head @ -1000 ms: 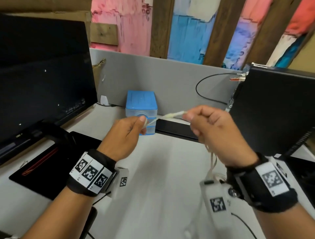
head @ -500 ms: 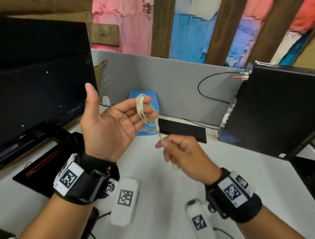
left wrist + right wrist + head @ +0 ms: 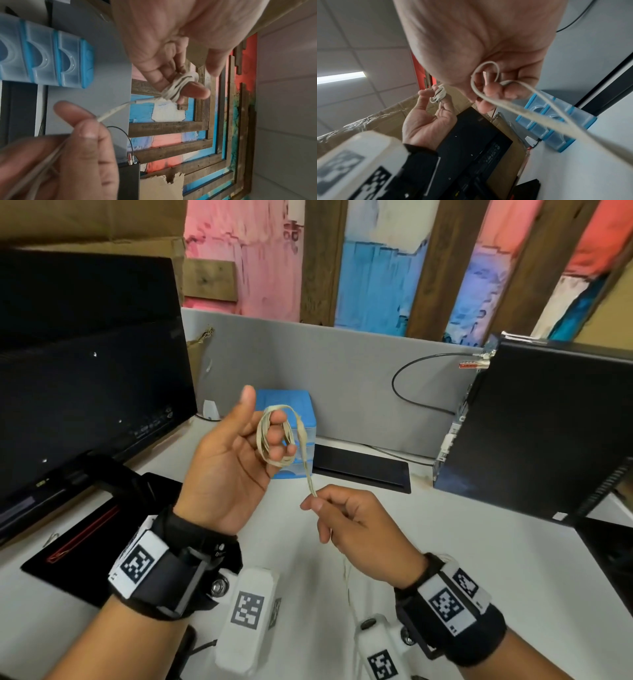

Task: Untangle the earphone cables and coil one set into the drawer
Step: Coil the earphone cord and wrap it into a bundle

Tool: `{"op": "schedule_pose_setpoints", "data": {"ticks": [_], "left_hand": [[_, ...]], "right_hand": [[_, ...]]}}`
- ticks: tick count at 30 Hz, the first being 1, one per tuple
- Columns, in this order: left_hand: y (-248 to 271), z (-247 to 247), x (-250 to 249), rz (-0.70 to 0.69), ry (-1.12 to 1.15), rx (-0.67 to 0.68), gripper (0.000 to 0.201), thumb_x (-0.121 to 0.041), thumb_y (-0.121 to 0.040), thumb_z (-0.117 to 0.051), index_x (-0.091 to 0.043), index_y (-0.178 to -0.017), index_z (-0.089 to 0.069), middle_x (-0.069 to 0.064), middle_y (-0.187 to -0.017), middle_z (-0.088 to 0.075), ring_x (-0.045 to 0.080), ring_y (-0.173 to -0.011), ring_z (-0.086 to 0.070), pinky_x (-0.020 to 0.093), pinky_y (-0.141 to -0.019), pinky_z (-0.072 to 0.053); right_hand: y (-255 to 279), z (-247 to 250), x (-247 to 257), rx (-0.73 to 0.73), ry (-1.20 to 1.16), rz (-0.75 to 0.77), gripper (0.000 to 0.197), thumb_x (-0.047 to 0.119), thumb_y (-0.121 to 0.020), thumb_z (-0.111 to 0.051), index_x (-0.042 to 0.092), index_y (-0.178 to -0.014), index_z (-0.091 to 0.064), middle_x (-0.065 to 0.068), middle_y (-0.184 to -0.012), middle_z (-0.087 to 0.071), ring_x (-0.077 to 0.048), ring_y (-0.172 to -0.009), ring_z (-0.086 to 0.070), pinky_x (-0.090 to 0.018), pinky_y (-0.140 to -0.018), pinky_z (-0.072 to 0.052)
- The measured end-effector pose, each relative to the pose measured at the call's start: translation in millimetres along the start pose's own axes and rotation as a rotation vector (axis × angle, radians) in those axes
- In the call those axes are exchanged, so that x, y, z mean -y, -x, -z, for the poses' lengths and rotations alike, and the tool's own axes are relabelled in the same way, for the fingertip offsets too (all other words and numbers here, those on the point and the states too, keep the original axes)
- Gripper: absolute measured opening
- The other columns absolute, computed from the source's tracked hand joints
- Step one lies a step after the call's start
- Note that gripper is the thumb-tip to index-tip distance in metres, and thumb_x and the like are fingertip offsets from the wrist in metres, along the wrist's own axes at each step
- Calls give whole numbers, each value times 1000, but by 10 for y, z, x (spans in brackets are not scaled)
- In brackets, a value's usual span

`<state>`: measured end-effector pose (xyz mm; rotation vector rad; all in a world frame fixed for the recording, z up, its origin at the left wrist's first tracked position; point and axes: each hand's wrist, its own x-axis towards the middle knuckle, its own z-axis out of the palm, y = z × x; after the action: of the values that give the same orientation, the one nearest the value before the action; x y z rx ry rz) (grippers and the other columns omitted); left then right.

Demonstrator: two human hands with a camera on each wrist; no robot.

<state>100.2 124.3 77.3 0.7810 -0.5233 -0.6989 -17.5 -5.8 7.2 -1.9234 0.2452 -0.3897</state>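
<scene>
My left hand [image 3: 226,470] is raised palm up over the desk, thumb pointing up. A beige earphone cable [image 3: 275,440] is wound in several loops round its bent first two fingers, and the same coil [image 3: 176,86] shows in the left wrist view. From the coil a taut stretch of cable [image 3: 307,470] runs down to my right hand [image 3: 356,529], which pinches it between thumb and forefinger. The rest of the cable [image 3: 522,108] trails down from the right palm. The small blue drawer unit [image 3: 298,402] stands behind the hands with its drawers closed.
A dark monitor [image 3: 85,388] fills the left and a black computer case [image 3: 548,422] the right. A flat black device [image 3: 359,470] lies beside the drawer unit against the grey partition [image 3: 342,364]. A black pad [image 3: 85,542] lies at front left on the white desk [image 3: 479,559].
My left hand turned palm up and now carries the cable in loops round its fingers. My right hand dropped from level with the left to below it, still pinching the cable.
</scene>
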Motion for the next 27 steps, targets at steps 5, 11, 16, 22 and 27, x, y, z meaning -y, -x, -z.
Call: {"op": "schedule_pose_setpoints", "data": {"ticks": [5, 11, 16, 22, 27], "left_hand": [[29, -112, 50, 106, -55, -45, 39, -44, -80, -59, -13, -57, -56, -6, -42, -38, 5, -31, -35, 19, -48, -49], [72, -100, 55, 175, -92, 90, 40, -49, -74, -70, -15, -55, -59, -7, -41, -39, 4, -31, -37, 20, -51, -50], [124, -89, 51, 302, -187, 234, 39, -44, -65, -84, -14, -57, -61, -7, -40, -39, 4, -28, -36, 22, -47, -48], [187, -162, 71, 428, -298, 361, 36, -38, -82, -65, -10, -59, -63, -4, -40, -40, 6, -27, -36, 24, -47, -48], [157, -143, 150, 473, -377, 410, 44, -42, -91, -57, -8, -65, -67, 1, -47, -46, 11, -33, -41, 28, -56, -51]], "right_hand": [[-99, 0, -78, -77, -27, -37, 22, 20, -101, -50, 12, -97, -70, -6, -61, -55, -1, -46, -45, -10, -53, -35], [-169, 64, -84, -175, -5, -17, 22, 20, -102, -50, 13, -96, -69, -5, -58, -51, -2, -49, -44, -12, -53, -37], [-280, 179, 12, -324, -68, 57, 24, 16, -101, -50, 9, -88, -69, -13, -60, -47, -18, -55, -41, -25, -53, -37], [-419, 319, 36, -410, -49, 138, 29, 14, -101, -48, 23, -81, -67, -5, -54, -43, -20, -53, -37, -28, -52, -33], [-441, 462, 16, -621, -165, 139, 27, 17, -103, -45, 19, -85, -64, -1, -52, -30, -13, -46, -25, -24, -43, -22]]}}
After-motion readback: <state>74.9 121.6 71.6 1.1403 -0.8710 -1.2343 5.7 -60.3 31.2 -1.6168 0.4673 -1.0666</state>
